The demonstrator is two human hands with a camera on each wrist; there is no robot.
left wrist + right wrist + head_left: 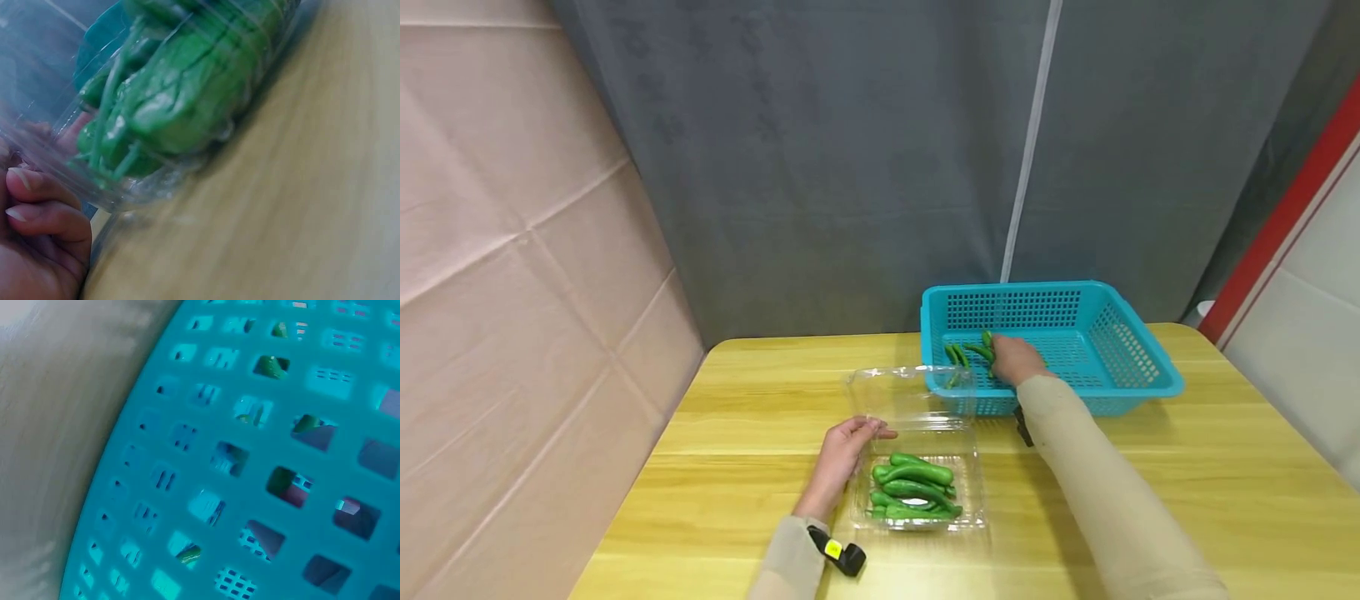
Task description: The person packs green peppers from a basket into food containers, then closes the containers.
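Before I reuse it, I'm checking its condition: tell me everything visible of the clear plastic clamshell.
The clear plastic clamshell looks thin and glossy, with a tray and a hinged lid standing open. It sits on the wood-grain table, its tray holding several green peppers. The lid overlaps the turquoise basket in the head view; whether they touch is unclear. The left grip holds its left side near the hinge.

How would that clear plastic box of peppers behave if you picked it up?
The clear plastic box would probably flex, since its see-through walls look thin. Its open lid, raised at the far side, might swing. The green peppers inside lie loose and look smooth and shiny, so they'd likely slide if it tilted.
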